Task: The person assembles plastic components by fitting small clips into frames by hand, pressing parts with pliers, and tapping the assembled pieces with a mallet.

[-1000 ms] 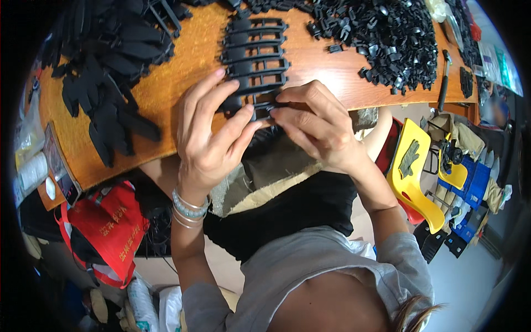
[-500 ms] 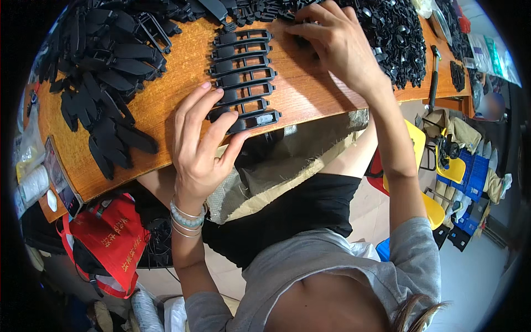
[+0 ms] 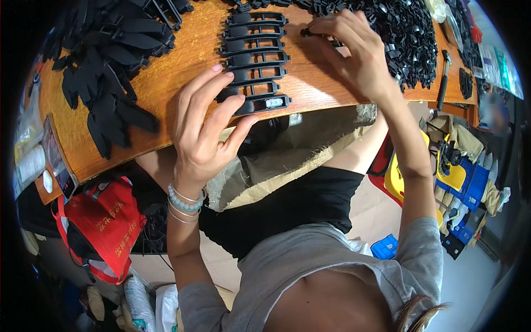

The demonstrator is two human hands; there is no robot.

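A row of several long black plastic frames (image 3: pixel 255 58), each with crossbars, lies side by side on the wooden table (image 3: pixel 193 41). The nearest frame (image 3: pixel 263 104) carries a small pale insert in its right end. My left hand (image 3: pixel 202 130) has its fingers spread, the fingertips resting at the left ends of the nearer frames. Right of the row, my right hand (image 3: pixel 354 52) is closed above the table, with a small black plastic piece (image 3: pixel 306 33) at its fingertips. Another dark bit shows partly beneath its fingers, too hidden to make out.
A heap of flat black parts (image 3: pixel 116 50) covers the table's left side. Small black pieces (image 3: pixel 409 50) are piled at the right, beside a hammer (image 3: pixel 443 80). An opened woven sack (image 3: pixel 310 146) spans my lap below the table edge. A red bag (image 3: pixel 105 221) is at lower left.
The view has shifted, so the frames appear higher and farther right. My right hand has come slightly nearer, and the small black piece now shows at its fingertips. My left hand stays by the frames.
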